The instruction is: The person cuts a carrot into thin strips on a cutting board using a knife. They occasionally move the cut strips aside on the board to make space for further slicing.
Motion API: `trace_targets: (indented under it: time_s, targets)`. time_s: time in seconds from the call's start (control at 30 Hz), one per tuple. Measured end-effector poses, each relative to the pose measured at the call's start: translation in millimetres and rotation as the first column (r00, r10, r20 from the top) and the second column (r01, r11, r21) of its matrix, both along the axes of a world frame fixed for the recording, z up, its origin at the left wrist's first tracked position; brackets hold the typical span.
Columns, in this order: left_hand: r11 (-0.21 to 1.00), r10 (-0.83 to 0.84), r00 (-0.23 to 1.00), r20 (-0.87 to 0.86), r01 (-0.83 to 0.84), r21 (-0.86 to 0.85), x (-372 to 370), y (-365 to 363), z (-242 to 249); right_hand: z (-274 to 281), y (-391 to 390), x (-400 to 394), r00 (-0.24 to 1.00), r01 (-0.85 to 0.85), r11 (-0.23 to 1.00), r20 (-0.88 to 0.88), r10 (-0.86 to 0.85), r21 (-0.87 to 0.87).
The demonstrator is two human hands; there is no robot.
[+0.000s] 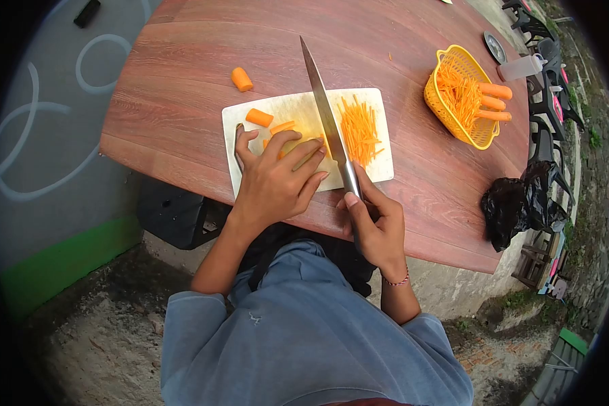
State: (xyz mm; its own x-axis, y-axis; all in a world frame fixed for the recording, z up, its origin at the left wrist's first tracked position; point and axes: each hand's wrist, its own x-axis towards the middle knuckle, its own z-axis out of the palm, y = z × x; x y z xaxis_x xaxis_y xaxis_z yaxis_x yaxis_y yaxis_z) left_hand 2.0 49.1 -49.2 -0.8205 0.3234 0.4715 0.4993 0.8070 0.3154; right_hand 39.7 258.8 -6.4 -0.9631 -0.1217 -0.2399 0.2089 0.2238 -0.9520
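My right hand grips the handle of a large kitchen knife, its blade slanting up across a white cutting board. Curled fingers of my left hand press down on carrot slices just left of the blade; the hand hides most of them. To the knife's right lies a pile of thin carrot strips. A short carrot chunk and a narrower carrot piece rest on the board above my left hand. Beyond the board's upper edge, another carrot chunk lies on the table.
A yellow plastic basket on the wooden table holds shredded carrot and several whole carrots. Behind it are a squeeze bottle and a dark ashtray-like dish. A black plastic bag sits at the right edge.
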Motion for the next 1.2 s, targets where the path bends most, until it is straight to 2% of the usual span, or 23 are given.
trace_targets:
  time_s: [0.13,0.27,0.47,0.67,0.73,0.9,1.0,1.13,1.2]
  targets:
    - [1.000,0.007,1.000,0.027,-0.006,-0.018,1.5,0.0,1.5,5.6,1.2,4.3,0.998,-0.064,0.997,0.027,0.063,0.038]
    - [1.000,0.006,1.000,0.022,-0.006,-0.008,0.7,0.6,1.4,8.0,-2.7,6.8,0.999,-0.004,1.000,0.034,0.004,0.003]
    - [1.000,0.010,1.000,0.026,-0.010,-0.021,1.4,1.0,1.9,20.1,-3.5,15.4,0.999,-0.045,0.989,0.019,0.043,0.142]
    - [1.000,0.001,1.000,0.026,-0.001,-0.009,-0.5,1.4,2.9,22.0,-10.8,18.5,0.982,-0.089,0.939,-0.126,0.138,0.333]
    - [1.000,-0.009,1.000,0.020,0.009,-0.005,-0.8,1.0,3.1,16.3,-17.9,11.2,0.938,-0.045,0.920,-0.300,0.173,0.390]
    - [1.000,-0.017,1.000,-0.023,0.017,0.013,-2.5,1.2,2.6,9.3,-24.3,-19.2,0.947,-0.028,0.931,-0.289,0.141,0.363]
    - [1.000,-0.011,0.999,-0.031,0.012,0.008,-1.6,1.6,2.5,6.3,-14.7,-27.3,0.995,-0.058,0.979,-0.072,0.073,0.197]
    - [1.000,-0.006,1.000,-0.027,0.006,0.011,-0.1,1.5,2.8,10.5,-3.5,-21.8,0.999,-0.019,0.991,0.031,0.014,0.136]
    - [1.000,-0.002,0.999,-0.038,0.003,0.013,-0.4,1.4,2.0,10.2,-2.2,-16.8,1.000,-0.005,0.994,0.012,0.004,0.110]
